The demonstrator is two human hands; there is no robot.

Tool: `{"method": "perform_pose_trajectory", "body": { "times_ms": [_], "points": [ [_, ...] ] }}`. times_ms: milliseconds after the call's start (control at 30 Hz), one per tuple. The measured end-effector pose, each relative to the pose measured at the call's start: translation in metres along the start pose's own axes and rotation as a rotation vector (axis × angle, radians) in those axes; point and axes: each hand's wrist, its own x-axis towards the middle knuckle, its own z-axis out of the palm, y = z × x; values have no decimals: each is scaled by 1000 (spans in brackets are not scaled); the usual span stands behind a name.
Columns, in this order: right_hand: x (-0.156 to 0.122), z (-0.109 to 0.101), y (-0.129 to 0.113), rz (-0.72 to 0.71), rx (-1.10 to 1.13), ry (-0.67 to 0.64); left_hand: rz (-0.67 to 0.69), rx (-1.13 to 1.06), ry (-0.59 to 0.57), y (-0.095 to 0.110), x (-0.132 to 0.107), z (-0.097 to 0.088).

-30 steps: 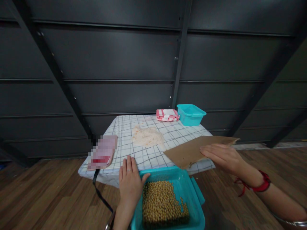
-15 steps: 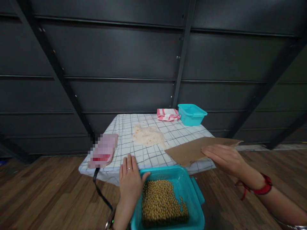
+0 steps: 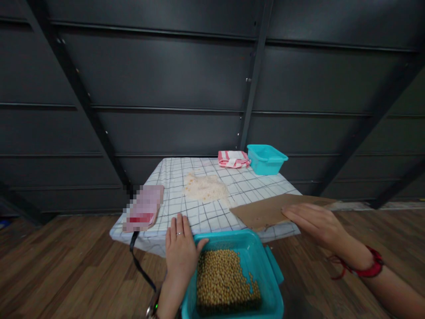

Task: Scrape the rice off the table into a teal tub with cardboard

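My left hand (image 3: 180, 248) lies flat with its fingers stretched out over the table's front edge, a ring on one finger. Its thumb rests over the rim of a teal plastic tub (image 3: 275, 283) in front of the table. Inside the tub is a layer of round yellowish beans (image 3: 226, 277), probably soybeans. At the right, my right hand (image 3: 314, 221) is closed on a flat piece of brown cardboard (image 3: 262, 212), which hangs tilted over the table's right front corner. A pale, crumbly powder heap (image 3: 206, 188) with small yellow bits lies mid-table.
A white checked cloth (image 3: 172, 170) covers the table. At the back right stand a smaller turquoise basket (image 3: 267, 161) and a folded pink-striped towel (image 3: 233, 159). A pink phone (image 3: 148, 206), partly pixelated, lies at the left. Behind rises a dark panelled wall (image 3: 166, 75).
My right hand and the cardboard have shifted slightly right and down. My left hand and the tub stay about where they were.
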Motion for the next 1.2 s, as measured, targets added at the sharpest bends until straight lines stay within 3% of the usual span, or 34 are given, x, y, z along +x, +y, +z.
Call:
{"method": "perform_pose_trajectory", "body": {
  "times_ms": [433, 700, 1000, 1100, 1200],
  "points": [
    [-12, -21, -11, 37, 82, -40, -22, -28, -16, 0, -1, 3],
    [-8, -16, -7, 0, 47, -10, -22, -78, -2, -1, -1, 4],
    [0, -33, -26, 52, 200, -8, -40, -104, 22, 0, -2, 6],
    [6, -27, -22, 54, 221, -11, -39, -119, 13, 0, -2, 6],
    [15, -7, -9, 34, 183, 61, -33, -108, -3, -1, -1, 4]
  ]
}}
